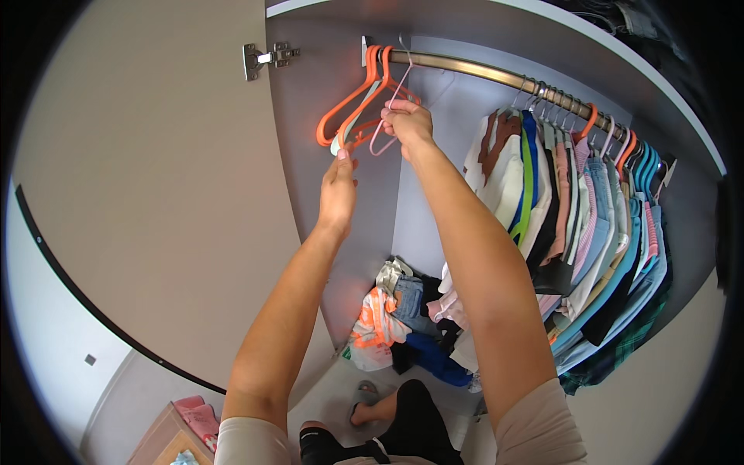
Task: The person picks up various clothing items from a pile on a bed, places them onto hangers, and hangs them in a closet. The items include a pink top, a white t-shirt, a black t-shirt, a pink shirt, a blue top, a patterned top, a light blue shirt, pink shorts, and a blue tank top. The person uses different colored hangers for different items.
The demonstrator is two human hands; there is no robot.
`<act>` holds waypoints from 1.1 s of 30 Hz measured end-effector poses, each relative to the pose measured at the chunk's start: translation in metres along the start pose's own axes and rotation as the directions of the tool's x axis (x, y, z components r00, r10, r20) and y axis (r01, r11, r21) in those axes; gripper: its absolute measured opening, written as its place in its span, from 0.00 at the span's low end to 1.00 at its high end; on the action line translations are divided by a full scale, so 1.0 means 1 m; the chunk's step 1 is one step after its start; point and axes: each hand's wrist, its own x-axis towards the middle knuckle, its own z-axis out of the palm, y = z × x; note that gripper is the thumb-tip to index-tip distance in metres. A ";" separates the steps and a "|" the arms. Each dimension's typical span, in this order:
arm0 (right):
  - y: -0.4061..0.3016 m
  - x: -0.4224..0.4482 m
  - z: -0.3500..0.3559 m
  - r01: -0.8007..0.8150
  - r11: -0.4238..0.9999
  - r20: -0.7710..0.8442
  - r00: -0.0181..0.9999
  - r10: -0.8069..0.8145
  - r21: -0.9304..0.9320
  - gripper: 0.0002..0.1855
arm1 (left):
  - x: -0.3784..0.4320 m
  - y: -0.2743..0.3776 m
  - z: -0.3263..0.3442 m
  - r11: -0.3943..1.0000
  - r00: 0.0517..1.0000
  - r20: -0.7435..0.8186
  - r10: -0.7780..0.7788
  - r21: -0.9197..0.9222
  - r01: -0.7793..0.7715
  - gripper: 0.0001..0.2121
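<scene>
Several orange plastic hangers (332, 119) hang at the left end of a brass-coloured closet rod (465, 65), with a pale green hanger (335, 145) among them. My left hand (340, 189) is raised with its fingers at the lower corner of the nearest orange hanger. Between the fingers and thumb of my right hand (408, 125) is a thin pink hanger (378, 148), tilted, its metal hook above the rod. No garment shows on these hangers.
Many garments (558, 192) hang along the right of the rod. Loose clothes (407, 314) lie piled at the wardrobe's bottom. An open wardrobe door (157, 174) with a metal hinge (264, 58) stands at left. A box (168, 436) with pink items is at lower left.
</scene>
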 end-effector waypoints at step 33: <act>0.115 -0.507 -0.008 -0.755 0.650 0.880 0.245 0.406 -0.090 0.26 | -0.505 -0.088 -0.205 0.915 0.808 -0.436 -0.396 -0.262 0.307 0.09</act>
